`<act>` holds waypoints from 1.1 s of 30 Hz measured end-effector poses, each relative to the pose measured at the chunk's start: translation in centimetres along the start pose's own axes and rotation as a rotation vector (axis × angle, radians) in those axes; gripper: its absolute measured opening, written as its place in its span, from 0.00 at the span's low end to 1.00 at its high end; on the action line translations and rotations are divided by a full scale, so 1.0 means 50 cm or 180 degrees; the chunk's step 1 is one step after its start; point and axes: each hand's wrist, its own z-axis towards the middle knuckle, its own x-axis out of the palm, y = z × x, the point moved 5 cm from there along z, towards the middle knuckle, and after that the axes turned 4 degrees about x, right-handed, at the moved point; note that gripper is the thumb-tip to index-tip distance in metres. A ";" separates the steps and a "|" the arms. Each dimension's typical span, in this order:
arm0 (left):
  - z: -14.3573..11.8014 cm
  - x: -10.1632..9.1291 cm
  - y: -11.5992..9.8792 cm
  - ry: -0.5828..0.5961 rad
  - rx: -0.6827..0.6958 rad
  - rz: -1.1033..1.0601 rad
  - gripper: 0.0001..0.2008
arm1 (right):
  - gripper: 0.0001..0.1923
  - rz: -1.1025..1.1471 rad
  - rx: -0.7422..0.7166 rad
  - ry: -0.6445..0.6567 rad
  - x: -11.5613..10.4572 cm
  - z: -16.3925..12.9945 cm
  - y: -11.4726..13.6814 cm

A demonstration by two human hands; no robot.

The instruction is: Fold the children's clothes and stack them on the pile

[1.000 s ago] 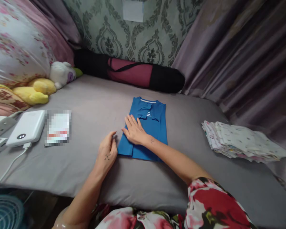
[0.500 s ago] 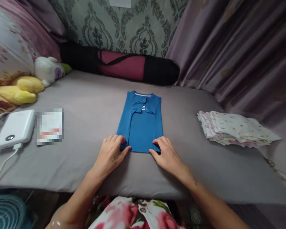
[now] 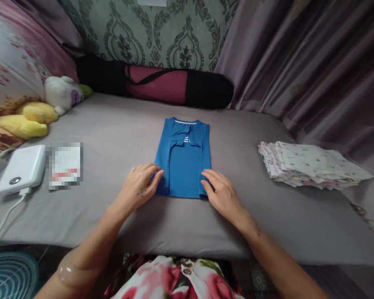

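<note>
A blue shirt (image 3: 185,170) lies flat on the grey-covered bed, its sides and sleeves folded inward and its white-lined collar pointing away from me. My left hand (image 3: 142,182) is at the shirt's lower left edge, thumb apart from the curved fingers, with no cloth visibly pinched. At the lower right edge is my right hand (image 3: 222,191), its thumb and forefinger spread beside the fabric. Both hands hover over or lightly touch the side edges; exact contact is hard to make out.
A stack of folded patterned cloths (image 3: 311,164) sits at the right. On the left are a white power bank (image 3: 23,168) with a cable, a blurred packet (image 3: 65,165) and plush toys (image 3: 34,118). A black and maroon long bag (image 3: 158,85) lies along the wall.
Both hands have let go of the shirt's bottom corners and moved outward and slightly up along its sides. The shirt stays folded the same way.
</note>
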 end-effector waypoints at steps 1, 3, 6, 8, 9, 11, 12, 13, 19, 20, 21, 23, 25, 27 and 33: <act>0.010 0.005 0.008 0.0031 0.0137 0.0154 0.24 | 0.23 -0.0138 -0.0029 0.0001 0.002 0.005 -0.002; 0.024 0.028 0.020 0.0245 0.0457 0.0417 0.28 | 0.29 -0.0399 -0.0135 0.0146 0.015 0.014 -0.004; 0.029 0.071 0.039 0.0682 0.0693 0.0621 0.35 | 0.33 -0.0616 -0.0290 0.0511 0.045 0.018 -0.005; 0.026 0.089 0.048 0.0910 0.0717 0.0617 0.37 | 0.33 -0.0688 -0.0338 0.0701 0.062 0.016 -0.008; 0.023 0.093 0.051 0.0987 0.0716 0.0604 0.38 | 0.33 -0.0714 -0.0341 0.0759 0.067 0.016 -0.009; 0.021 0.096 0.055 0.1087 0.0707 0.0606 0.38 | 0.33 -0.0753 -0.0322 0.0797 0.072 0.016 -0.013; 0.021 0.096 0.055 0.1110 0.0700 0.0624 0.39 | 0.33 -0.0761 -0.0316 0.0795 0.073 0.016 -0.015; 0.021 0.095 0.054 0.1117 0.0697 0.0646 0.39 | 0.33 -0.0759 -0.0314 0.0787 0.073 0.017 -0.016; 0.011 0.068 0.023 0.0665 0.0945 0.0632 0.32 | 0.32 -0.0708 -0.0434 0.0781 0.063 -0.008 -0.004; 0.003 0.062 0.017 0.0626 0.1040 0.0552 0.31 | 0.32 -0.0704 -0.0489 0.0776 0.060 -0.019 0.001; -0.006 0.056 0.013 0.0630 0.1141 0.0443 0.29 | 0.32 -0.0706 -0.0549 0.0765 0.057 -0.032 0.006; -0.026 0.044 0.011 0.0693 0.1305 0.0191 0.28 | 0.31 -0.0730 -0.0665 0.0738 0.049 -0.056 0.013; -0.040 0.034 0.017 0.0734 0.1397 -0.0020 0.27 | 0.30 -0.0761 -0.0770 0.0711 0.040 -0.072 0.015; -0.047 0.027 0.027 0.0723 0.1431 -0.0145 0.25 | 0.27 -0.0749 -0.0870 0.0677 0.029 -0.078 0.012; -0.053 0.032 0.030 0.0719 0.1961 0.0193 0.14 | 0.16 -0.0701 -0.1141 0.0538 0.000 -0.063 0.003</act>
